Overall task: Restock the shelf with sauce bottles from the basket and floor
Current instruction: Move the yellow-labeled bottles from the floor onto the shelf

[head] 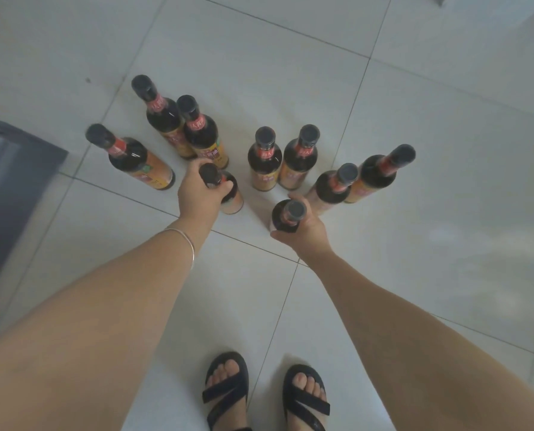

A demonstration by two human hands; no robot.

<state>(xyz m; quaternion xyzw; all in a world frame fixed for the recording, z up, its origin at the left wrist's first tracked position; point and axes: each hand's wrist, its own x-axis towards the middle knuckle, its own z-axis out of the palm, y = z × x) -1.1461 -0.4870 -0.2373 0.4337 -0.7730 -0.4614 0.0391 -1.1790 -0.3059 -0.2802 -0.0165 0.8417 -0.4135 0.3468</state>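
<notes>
Several dark sauce bottles with black caps, red neck bands and orange labels stand on the white tiled floor (290, 57). My left hand (197, 191) grips the neck of one bottle (233, 200) near the middle of the group. My right hand (303, 231) grips the neck of another bottle (285, 214) at the front right. Other bottles stand around them: one at the left (135, 158), a pair behind my left hand (178, 126), a pair in the middle (281, 157), and a pair at the right (362, 178). No shelf or basket shows.
A dark grey mat or low object (7, 181) lies at the left edge. My feet in black sandals (265, 393) stand on the tiles at the bottom of the view. A silver bracelet (188, 241) sits on my left wrist.
</notes>
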